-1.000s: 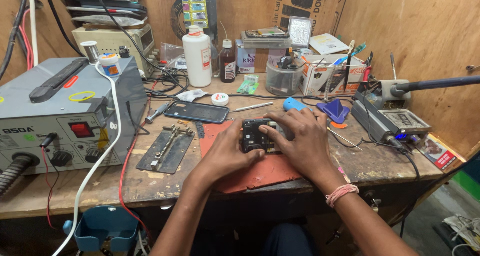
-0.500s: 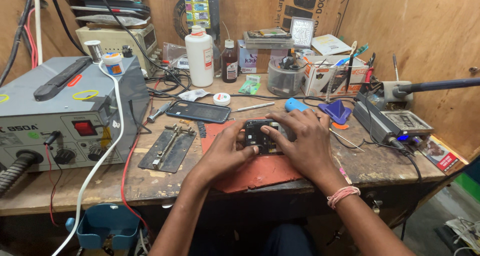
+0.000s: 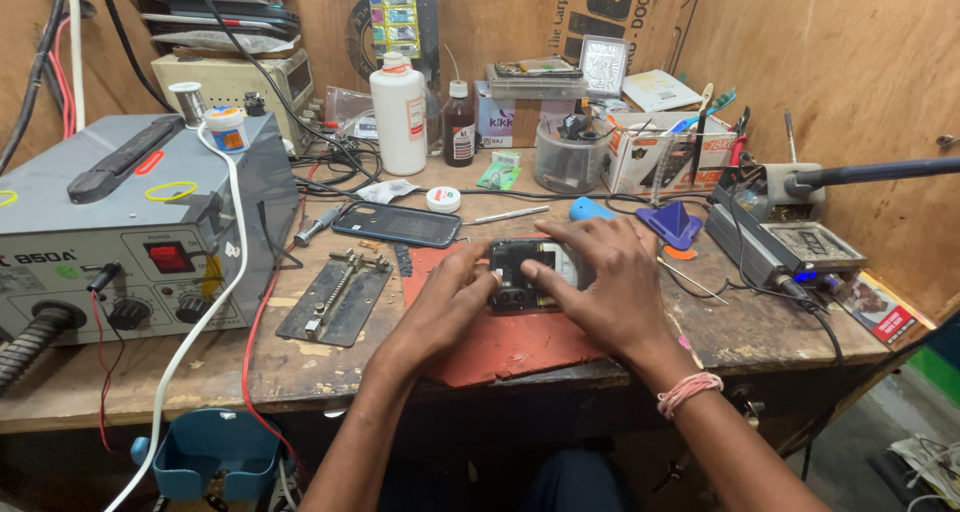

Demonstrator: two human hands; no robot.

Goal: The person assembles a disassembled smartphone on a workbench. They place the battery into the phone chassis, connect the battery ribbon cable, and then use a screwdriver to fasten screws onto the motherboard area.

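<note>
Little has shifted since the earlier frames: both hands stay pressed on the opened phone (image 3: 527, 272), the view only nudging slightly. Seen from the head camera, the left hand (image 3: 450, 297) curls its fingers against the phone's left edge, gripping it there, while the right hand (image 3: 600, 282) lies flatter over its right half, fingers bent down onto it. That phone rests on a red mat (image 3: 500, 342) near the front of the wooden bench (image 3: 760, 322). Just behind it lies a dark phone back cover (image 3: 397, 223); a metal board holder (image 3: 335, 294) sits to the left, beside the grey rework station (image 3: 120, 232).
</note>
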